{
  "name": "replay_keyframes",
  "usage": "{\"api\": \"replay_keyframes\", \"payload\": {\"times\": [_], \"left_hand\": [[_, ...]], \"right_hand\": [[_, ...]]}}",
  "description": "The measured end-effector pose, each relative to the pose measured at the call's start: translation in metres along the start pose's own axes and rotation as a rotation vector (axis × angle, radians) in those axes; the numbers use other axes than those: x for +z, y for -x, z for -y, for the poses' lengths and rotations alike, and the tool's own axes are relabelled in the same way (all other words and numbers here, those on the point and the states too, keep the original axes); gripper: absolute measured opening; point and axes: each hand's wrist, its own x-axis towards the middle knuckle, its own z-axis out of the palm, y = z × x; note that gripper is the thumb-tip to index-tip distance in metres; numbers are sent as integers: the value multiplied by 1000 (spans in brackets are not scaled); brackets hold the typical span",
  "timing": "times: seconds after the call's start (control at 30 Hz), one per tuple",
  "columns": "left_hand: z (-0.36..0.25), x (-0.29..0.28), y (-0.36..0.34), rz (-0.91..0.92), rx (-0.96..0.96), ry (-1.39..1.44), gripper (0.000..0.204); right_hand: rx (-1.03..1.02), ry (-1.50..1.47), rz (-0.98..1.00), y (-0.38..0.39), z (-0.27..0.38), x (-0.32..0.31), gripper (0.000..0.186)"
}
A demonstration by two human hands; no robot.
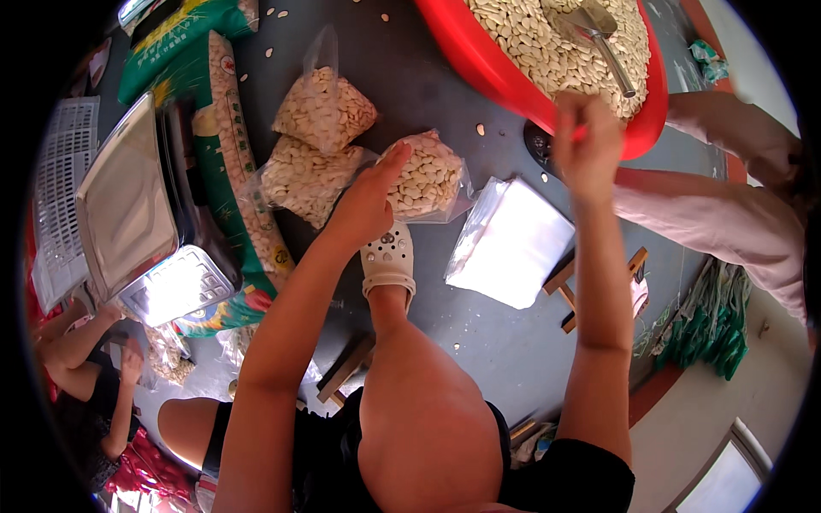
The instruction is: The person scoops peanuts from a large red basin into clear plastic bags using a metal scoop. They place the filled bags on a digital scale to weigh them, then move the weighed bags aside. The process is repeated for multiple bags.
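I noted the left hand (pixel 366 203), fingers extended and thumb apart, at a bulging clear-plastic bag (pixel 428 175) of pale, flat oval seeds on the grey floor (pixel 479 350), while the right hand (pixel 590 144), too blurred for me to tell its grip, hung by the smooth red plastic basin (pixel 479 70).

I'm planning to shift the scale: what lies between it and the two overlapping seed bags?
A long green sack lies between the scale and the two overlapping seed bags; the head view shows it.
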Motion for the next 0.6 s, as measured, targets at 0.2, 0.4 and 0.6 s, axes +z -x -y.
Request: {"api": "replay_keyframes", "payload": {"times": [0.2,0.4,0.6], "left_hand": [[8,8,3,-28,38,-134,81],[10,11,6,-13,10,-167,78],[5,10,6,-34,2,-158,76]], "right_hand": [[296,101,363,118,10,111,29],[712,160,609,117,-47,183,32],[733,202,675,165,-60,202,19]]}}
